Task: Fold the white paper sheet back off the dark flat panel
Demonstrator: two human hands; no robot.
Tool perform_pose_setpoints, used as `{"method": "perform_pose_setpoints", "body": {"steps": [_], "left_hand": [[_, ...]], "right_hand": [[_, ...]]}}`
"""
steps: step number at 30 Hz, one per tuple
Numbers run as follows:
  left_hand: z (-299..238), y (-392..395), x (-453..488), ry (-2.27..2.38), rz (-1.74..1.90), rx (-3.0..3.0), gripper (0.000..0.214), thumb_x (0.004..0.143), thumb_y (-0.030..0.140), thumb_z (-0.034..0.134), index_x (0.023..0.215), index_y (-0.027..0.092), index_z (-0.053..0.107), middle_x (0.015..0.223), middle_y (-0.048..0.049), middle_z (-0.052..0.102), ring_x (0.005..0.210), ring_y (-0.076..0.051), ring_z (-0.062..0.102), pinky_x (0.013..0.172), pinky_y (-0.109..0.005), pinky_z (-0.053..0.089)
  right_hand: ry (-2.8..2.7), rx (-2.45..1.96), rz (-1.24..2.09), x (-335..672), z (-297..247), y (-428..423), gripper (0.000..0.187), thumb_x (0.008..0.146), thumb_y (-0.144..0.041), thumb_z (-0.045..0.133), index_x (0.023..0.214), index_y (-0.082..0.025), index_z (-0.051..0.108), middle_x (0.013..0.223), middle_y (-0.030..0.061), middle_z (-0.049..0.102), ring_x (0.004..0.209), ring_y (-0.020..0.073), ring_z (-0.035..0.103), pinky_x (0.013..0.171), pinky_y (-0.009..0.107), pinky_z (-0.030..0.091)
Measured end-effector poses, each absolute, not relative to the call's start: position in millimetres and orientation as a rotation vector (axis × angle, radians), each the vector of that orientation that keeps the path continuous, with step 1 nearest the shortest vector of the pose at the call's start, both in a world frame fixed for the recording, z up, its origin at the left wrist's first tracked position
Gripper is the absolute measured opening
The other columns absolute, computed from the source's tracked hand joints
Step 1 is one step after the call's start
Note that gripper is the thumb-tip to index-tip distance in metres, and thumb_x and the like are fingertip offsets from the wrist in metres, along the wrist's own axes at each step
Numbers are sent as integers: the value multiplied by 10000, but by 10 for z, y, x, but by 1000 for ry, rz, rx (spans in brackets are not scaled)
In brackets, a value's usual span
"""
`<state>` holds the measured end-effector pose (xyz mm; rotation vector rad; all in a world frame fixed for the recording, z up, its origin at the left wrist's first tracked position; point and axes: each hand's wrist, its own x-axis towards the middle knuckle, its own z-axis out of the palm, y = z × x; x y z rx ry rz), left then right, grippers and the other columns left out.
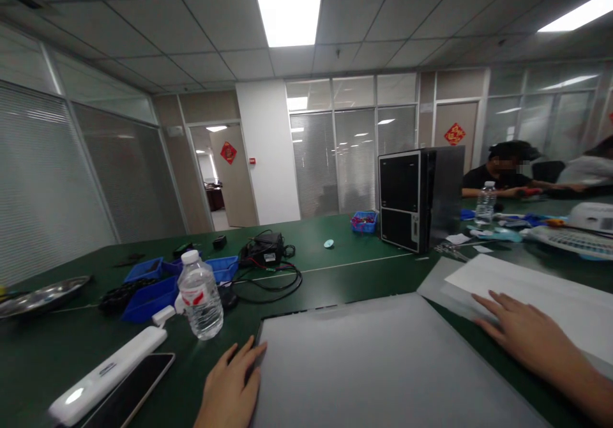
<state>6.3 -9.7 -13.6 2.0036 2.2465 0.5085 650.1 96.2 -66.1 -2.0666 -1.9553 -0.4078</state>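
Note:
A large flat grey sheet or panel (354, 364) with a dark far edge lies on the green table in front of me; I cannot tell its material. My left hand (232, 383) rests at its left edge, fingers apart, fingertips touching the rim. On the right, my right hand (527, 335) lies with outstretched fingers over white paper (550, 287). Under that paper, a greyer translucent sheet (438, 281) sticks out to the left and touches the panel's far right corner.
Left of me are a water bottle (200, 297), a long white device (110, 374), a phone (131, 393), blue trays (151, 299) and a black adapter with cables (265, 249). A computer tower (416, 199) stands ahead. Two people sit at the far right behind another bottle (485, 204).

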Motion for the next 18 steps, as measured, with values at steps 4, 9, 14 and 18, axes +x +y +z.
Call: {"method": "perform_pose_setpoints", "body": {"steps": [4,9,14,18], "left_hand": [[-147,-100,55,2255,509,1994,589,913,209,451,1459,278,660,1627,5,575,1556,-308,474,1304,-560,355],[-120,-120,73,2263,494,1989,613,908,180,435,1476,280,643,1628,10,566,1549,-307,485,1303,-557,359],[-92,-116,77,2247,506,1997,538,960,287,453,1455,277,663,1615,-13,581,1552,-338,478,1296,-584,367],[-97,-106,72,2250,504,2003,530,964,292,456,1449,273,668,1611,-15,588,1546,-337,487,1290,-588,378]], "right_hand": [[-1898,-2156,-199,6671,-859,1065,640,982,-588,425,1420,-213,704,1438,213,685,1252,408,689,1095,573,490],[-1871,-2094,-77,6717,-855,1058,623,982,-612,433,1356,-224,745,1377,234,715,1203,408,705,1022,565,508],[-1901,-2076,-52,6641,-807,1037,597,999,-553,422,1362,-200,736,1322,232,742,1178,382,719,1038,525,515],[-1964,-2027,-138,6508,-763,978,586,1022,-487,385,1379,-166,721,1302,255,739,1160,387,715,1055,526,496]]}}
